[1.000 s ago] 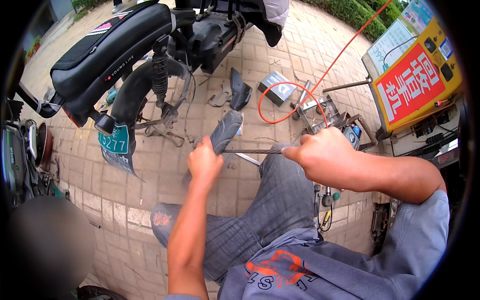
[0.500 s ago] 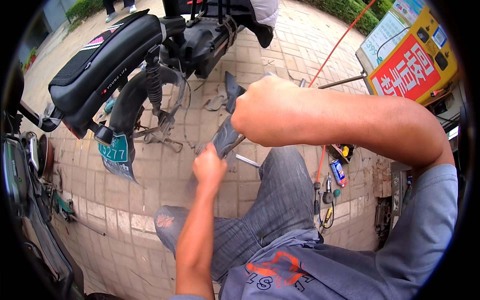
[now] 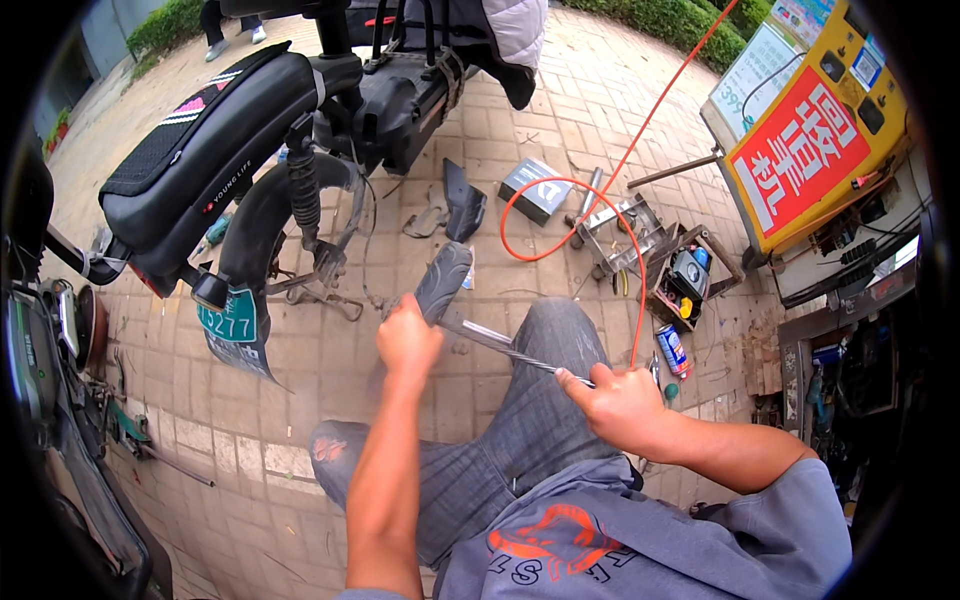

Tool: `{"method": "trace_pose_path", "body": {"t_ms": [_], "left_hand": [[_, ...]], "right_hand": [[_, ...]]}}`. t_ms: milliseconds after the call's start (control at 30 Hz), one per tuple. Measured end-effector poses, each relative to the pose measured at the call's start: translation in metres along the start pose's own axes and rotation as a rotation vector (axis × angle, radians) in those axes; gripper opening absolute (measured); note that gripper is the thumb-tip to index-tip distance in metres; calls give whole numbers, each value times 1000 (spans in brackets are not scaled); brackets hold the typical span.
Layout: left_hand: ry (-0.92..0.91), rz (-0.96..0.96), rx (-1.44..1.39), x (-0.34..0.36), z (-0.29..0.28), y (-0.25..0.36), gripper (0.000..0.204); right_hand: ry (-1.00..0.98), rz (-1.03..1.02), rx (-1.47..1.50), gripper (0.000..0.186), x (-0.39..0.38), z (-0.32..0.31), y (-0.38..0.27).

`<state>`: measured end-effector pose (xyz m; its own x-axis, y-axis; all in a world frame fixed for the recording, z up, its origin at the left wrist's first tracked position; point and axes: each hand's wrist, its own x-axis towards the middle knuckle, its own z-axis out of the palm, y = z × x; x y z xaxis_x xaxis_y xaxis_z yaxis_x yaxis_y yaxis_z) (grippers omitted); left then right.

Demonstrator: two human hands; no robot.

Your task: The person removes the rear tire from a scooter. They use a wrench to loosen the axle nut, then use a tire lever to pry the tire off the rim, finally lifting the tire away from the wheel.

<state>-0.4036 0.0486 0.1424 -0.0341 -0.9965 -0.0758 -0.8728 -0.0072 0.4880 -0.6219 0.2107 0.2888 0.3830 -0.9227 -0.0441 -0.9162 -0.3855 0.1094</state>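
Observation:
My left hand (image 3: 408,340) is closed around the edge of a dark grey tyre (image 3: 446,280) with a grooved tread, tilted up in front of my left knee; its lower part is blurred. My right hand (image 3: 625,405) grips the near end of a slim metal rod (image 3: 535,362) over my right thigh. The rod slants from this hand toward the tyre; whether its far end touches the tyre I cannot tell.
At the left stands an electric scooter (image 3: 240,130) with its rear end toward me. A black plastic part (image 3: 464,202), a dark box (image 3: 536,190), a metal frame (image 3: 630,235), an open toolbox (image 3: 700,275) and a spray can (image 3: 673,350) lie ahead and right. An orange hose (image 3: 610,200) loops past them.
My right hand has come down and right from above the tyre to over my thigh, revealing the rod and the things behind. My left hand stays on the tyre, shifted slightly.

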Motion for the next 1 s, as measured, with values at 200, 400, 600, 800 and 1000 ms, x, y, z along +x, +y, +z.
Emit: {"method": "trace_pose_path", "body": {"t_ms": [200,400,600,800,1000], "left_hand": [[-7,20,44,6,-5,-2,41],[-60,50,31,25,-18,-9,50],[124,84,-54,5,-9,-45,59],[37,-30,-18,16,-26,-43,54],[3,-48,7,24,-26,-33,57]], "right_hand": [[-60,25,92,43,14,-6,7],[7,36,118,41,21,5,5],[13,26,104,36,53,-11,12],[130,104,162,37,34,31,-3],[184,129,194,35,28,42,-5]]}}
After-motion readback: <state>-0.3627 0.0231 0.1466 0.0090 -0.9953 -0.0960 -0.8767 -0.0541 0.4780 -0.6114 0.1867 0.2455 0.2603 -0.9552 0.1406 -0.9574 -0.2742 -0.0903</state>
